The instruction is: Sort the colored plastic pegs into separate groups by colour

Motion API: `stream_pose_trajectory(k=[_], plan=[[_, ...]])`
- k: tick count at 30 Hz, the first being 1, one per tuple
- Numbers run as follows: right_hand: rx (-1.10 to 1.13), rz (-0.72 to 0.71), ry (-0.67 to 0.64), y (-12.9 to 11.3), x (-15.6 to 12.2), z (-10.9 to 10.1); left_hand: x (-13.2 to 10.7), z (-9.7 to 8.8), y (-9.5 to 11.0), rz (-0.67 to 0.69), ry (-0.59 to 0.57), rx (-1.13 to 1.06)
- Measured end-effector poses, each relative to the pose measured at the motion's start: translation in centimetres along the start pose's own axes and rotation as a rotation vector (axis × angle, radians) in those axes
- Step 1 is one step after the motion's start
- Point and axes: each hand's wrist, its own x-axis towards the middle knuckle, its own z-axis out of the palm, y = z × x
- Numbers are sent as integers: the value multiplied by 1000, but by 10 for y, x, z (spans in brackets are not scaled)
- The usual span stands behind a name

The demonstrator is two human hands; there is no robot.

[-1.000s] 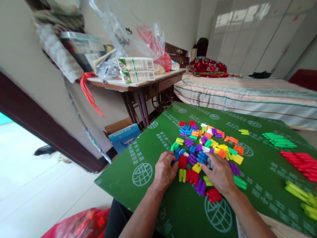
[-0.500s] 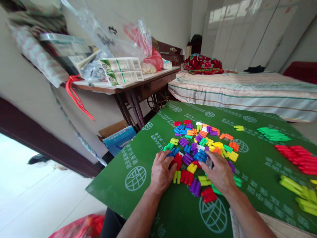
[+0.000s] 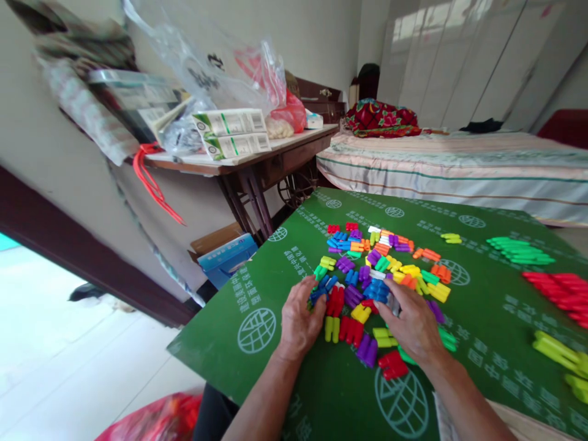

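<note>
Many small bullet-shaped plastic building pieces, joined in twos and threes, lie in a mixed pile on the green table (image 3: 206,343). My left hand (image 3: 298,321) is at the pile's left side, fingers and thumb curled around blue pieces (image 3: 327,283). Beside its thumb lies a red piece (image 3: 335,300). My right hand (image 3: 416,324) reaches in from the right, its thumb and forefinger closed against a cluster of blue pieces (image 3: 375,290). The inner fingers of both hands are partly hidden. Closer to me are a purple piece (image 3: 367,350) and a red piece (image 3: 392,365).
Sorted groups lie at the table's right: green pieces (image 3: 519,250), red pieces (image 3: 558,294) and yellow-green pieces (image 3: 558,353). A side desk (image 3: 229,165) with boxes and bags stands at the left, a bed (image 3: 441,162) behind. A red bag (image 3: 154,419) is on the floor.
The whole view has shifted slightly to the right. Both hands stay at the same pieces, with hardly any movement relative to the pile.
</note>
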Motion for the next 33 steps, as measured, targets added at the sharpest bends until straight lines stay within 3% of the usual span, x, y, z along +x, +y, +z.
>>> stream_pose_trajectory(k=[4, 12, 17, 25, 33], plan=[[-3, -53, 2, -1, -1, 3, -1, -1, -8, -39, 63, 70], [15, -131, -79, -8, 0, 5, 0, 5, -1, 26, -141, 252], [-9, -147, -50, -9, -1, 6, 0, 7, 4, 26, -248, 301], [-17, -145, -70, -4, -1, 6, -1, 6, 3, 102, -300, 277], [-16, -155, -90, -4, -1, 5, 0, 8, 6, 73, -294, 263]])
